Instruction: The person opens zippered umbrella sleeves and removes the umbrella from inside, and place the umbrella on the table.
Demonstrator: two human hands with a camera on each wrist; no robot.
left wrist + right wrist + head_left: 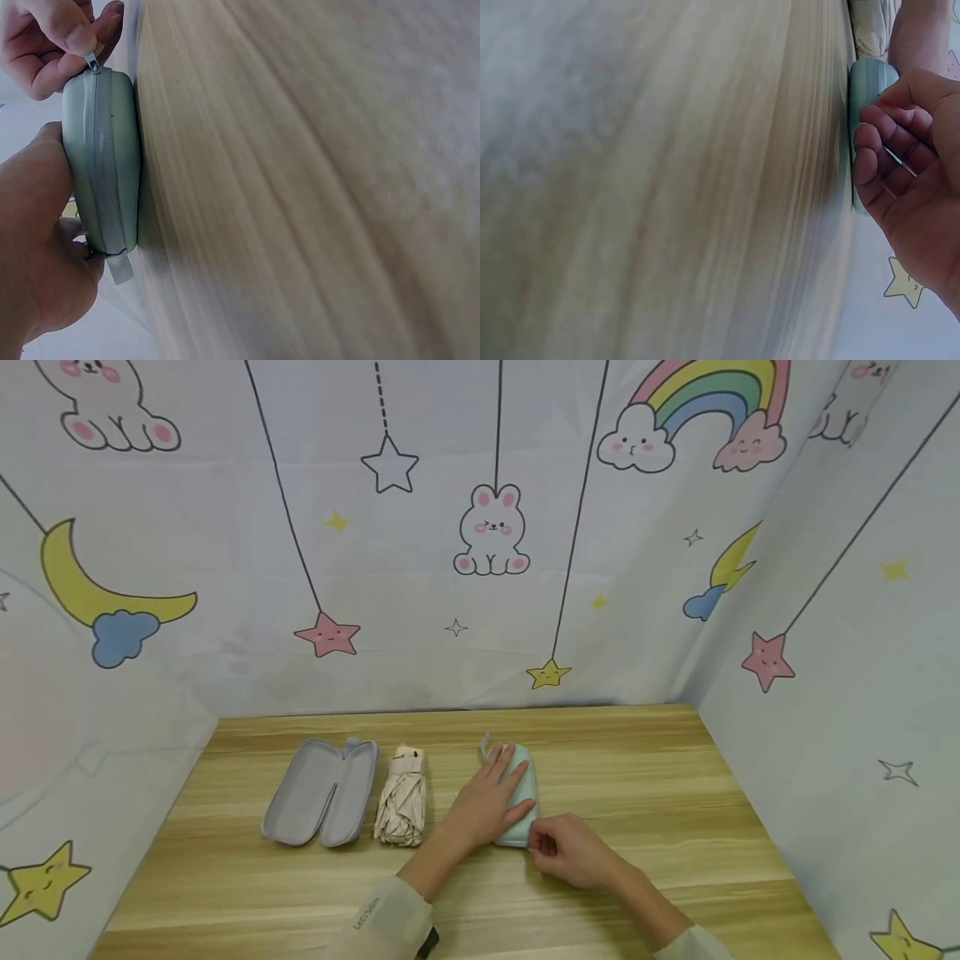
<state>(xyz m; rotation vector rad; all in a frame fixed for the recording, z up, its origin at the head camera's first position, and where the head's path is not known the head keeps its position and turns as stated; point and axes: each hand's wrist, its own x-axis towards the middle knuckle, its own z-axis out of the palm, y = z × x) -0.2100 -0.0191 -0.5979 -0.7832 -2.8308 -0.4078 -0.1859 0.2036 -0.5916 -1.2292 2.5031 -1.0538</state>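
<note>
A mint-green zip case (pixel 528 787) lies on the wooden table with its zipper closed along most of the visible side. My left hand (pixel 482 802) rests on top of it, fingers spread and straight. At the case's near end, my right hand (pixel 573 853) pinches the small zipper pull (pixel 92 61) between thumb and index finger. The left wrist view shows this pinch at the case's corner, and a fabric loop (pixel 120 268) at the opposite end. In the right wrist view, the right fingers partly hide the case (pixel 864 84).
Left of the hands lies a folded beige umbrella (pixel 402 802), bundled and wrinkled. Farther left, a grey case (pixel 303 793) lies spread open. A white curtain (pixel 420 668) with cartoon prints rises behind the wooden table (pixel 637 777) and along its sides.
</note>
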